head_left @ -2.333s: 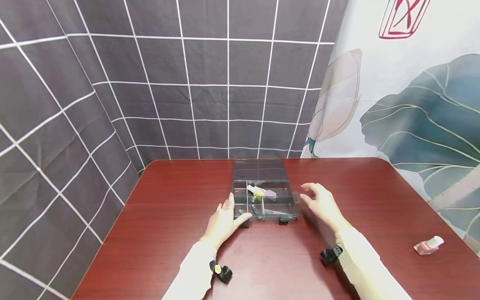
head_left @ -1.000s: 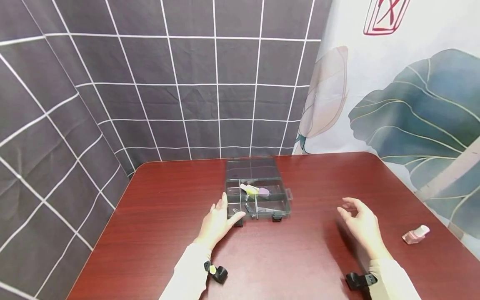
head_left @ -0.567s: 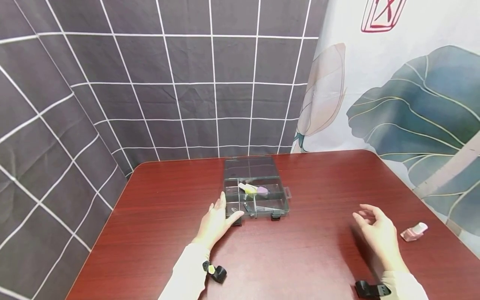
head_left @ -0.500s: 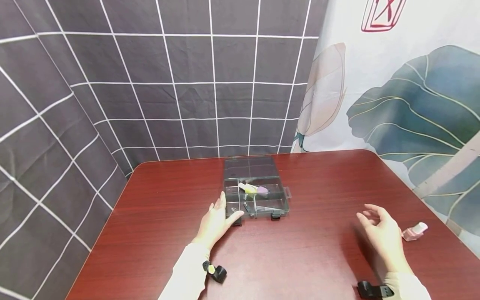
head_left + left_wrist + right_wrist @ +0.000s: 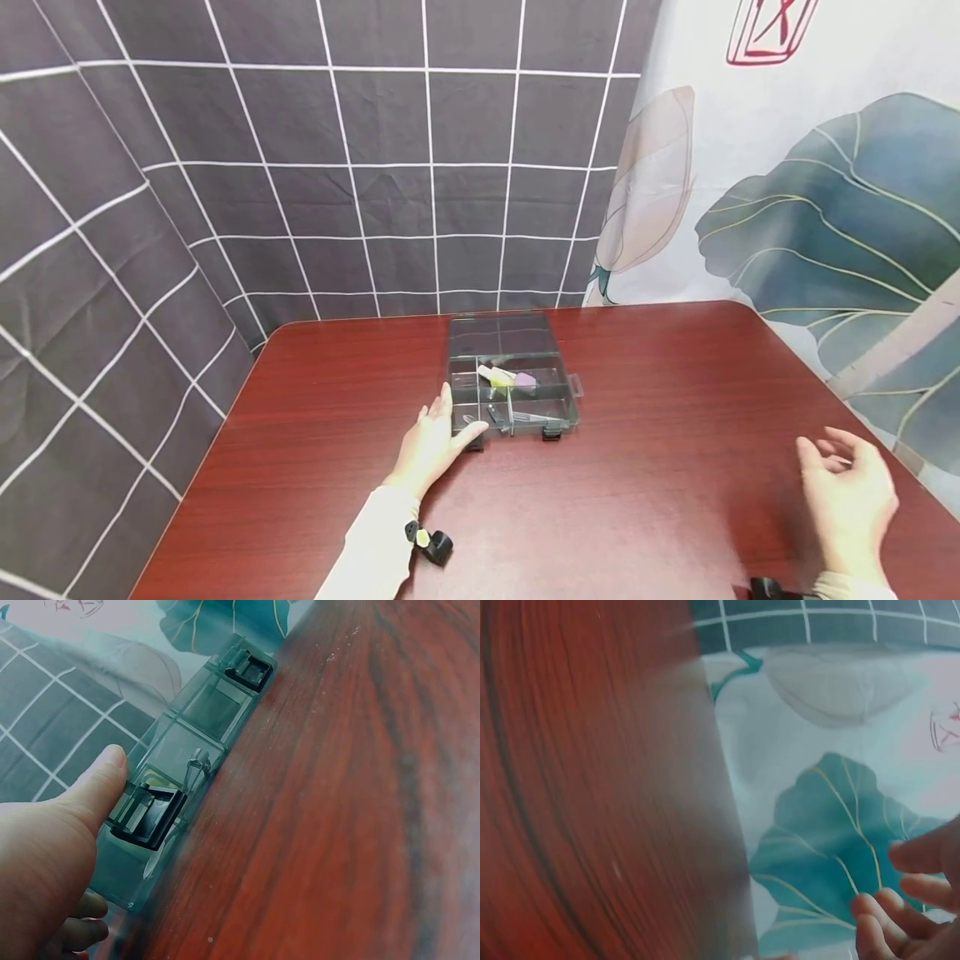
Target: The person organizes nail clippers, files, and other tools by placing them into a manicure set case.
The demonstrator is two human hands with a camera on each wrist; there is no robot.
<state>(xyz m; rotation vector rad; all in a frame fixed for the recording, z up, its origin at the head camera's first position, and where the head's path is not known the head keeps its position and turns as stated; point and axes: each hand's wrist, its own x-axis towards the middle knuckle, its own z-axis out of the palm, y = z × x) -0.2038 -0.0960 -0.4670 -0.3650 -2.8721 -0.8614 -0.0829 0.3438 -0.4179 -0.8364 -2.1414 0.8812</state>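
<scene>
A clear grey plastic compartment box (image 5: 540,406) stands on the table with its lid (image 5: 498,335) laid back. My left hand (image 5: 427,450) holds its near left corner, fingers along the side and thumb at the front, beside a black latch (image 5: 154,817) in the left wrist view. Inside lie a yellow-green item with white ends (image 5: 497,377), a lilac piece (image 5: 525,380) and slim small tools. Far to the right, my right hand (image 5: 851,492) hovers with loosely bent fingers; nothing shows between its fingers (image 5: 889,922). The pink nail polish bottle seen earlier is hidden, apparently behind this hand.
The red-brown wooden table (image 5: 637,500) ends at a grey, white-lined cloth (image 5: 390,192) behind and on the left. A white leaf-patterned cloth (image 5: 840,242) hangs along the right edge. A second black latch (image 5: 552,432) juts from the box front.
My right hand has left the box's right side and travelled right and nearer, to where the nail polish bottle stood, covering it from view. The left hand stays at the box corner.
</scene>
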